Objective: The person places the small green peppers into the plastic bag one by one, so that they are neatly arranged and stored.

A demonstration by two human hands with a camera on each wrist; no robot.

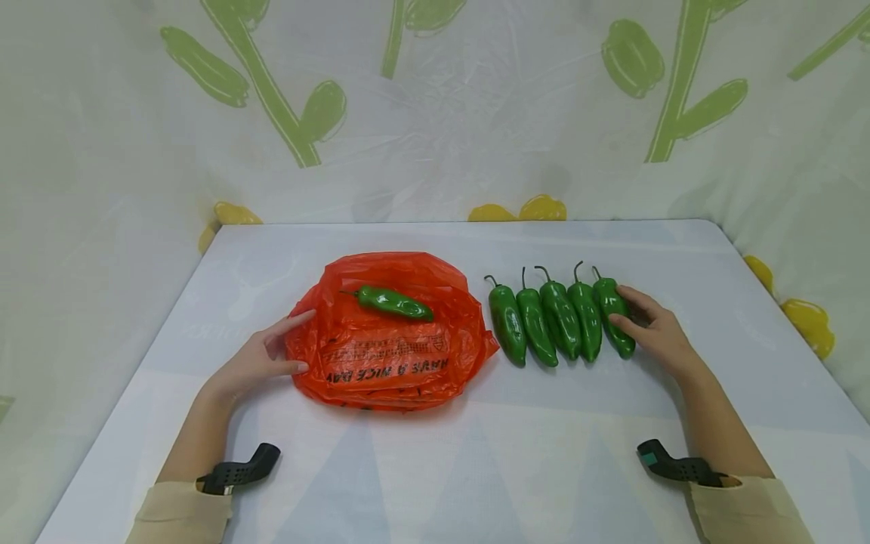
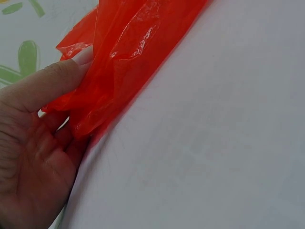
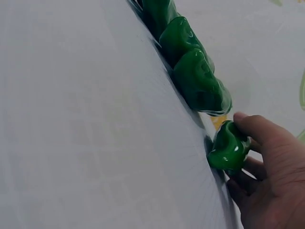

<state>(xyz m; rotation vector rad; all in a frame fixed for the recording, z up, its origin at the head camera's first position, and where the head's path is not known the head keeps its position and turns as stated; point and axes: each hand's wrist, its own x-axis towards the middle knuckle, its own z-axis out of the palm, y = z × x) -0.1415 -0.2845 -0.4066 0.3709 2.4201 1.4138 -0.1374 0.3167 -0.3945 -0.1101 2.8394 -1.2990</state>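
Observation:
On the white table lies a crumpled red plastic bag [image 1: 387, 378] with dark printing on it. One green chili pepper [image 1: 394, 303] rests on top of the bag. My left hand [image 1: 261, 355] grips the bag's left edge; in the left wrist view the thumb [image 2: 57, 81] presses the red film, and the other fingers are partly hidden behind it. To the right of the bag, several green peppers [image 1: 560, 321] lie side by side, stems pointing away. The rightmost pepper [image 1: 614, 317] is held between the thumb and fingers of my right hand [image 1: 655, 329], still on the table.
The white table [image 1: 435, 483] reaches back to a pale curtain [image 1: 476, 113] with green and yellow plant prints. A black wrist device [image 1: 241, 468] sits on the left forearm and another black device [image 1: 680, 465] on the right.

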